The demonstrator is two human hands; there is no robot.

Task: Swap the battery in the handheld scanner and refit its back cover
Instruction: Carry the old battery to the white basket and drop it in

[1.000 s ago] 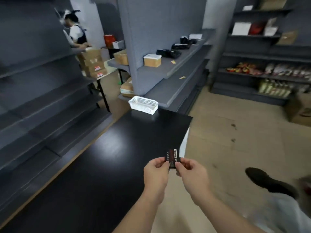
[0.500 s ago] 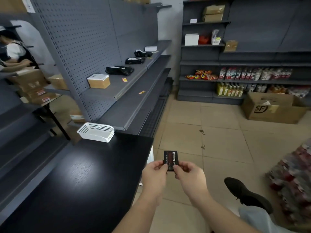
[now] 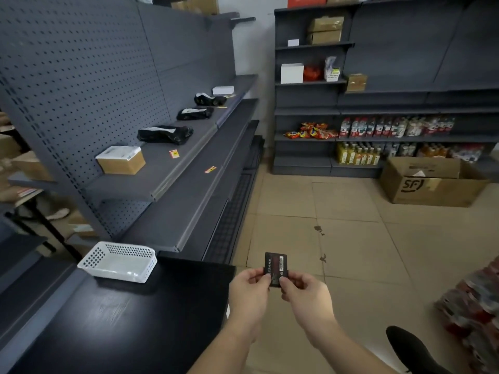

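Note:
A flat black battery (image 3: 275, 265) with a red and white label stands upright in the air, just past the right corner of the black table (image 3: 121, 327). My left hand (image 3: 249, 294) pinches its lower left edge and my right hand (image 3: 306, 298) pinches its lower right edge. No handheld scanner or back cover is in view.
A white perforated basket (image 3: 118, 261) sits at the table's far left corner. Grey shelving (image 3: 172, 168) on the left carries a cardboard box and black parcels. Stocked shelves line the back wall, with an SF carton (image 3: 432, 182) on the tiled floor. A black shoe (image 3: 410, 349) shows at lower right.
My view has swung to the right, from the table and left aisle toward the back shelves and floor. Both hands keep the battery, now beyond the table's corner.

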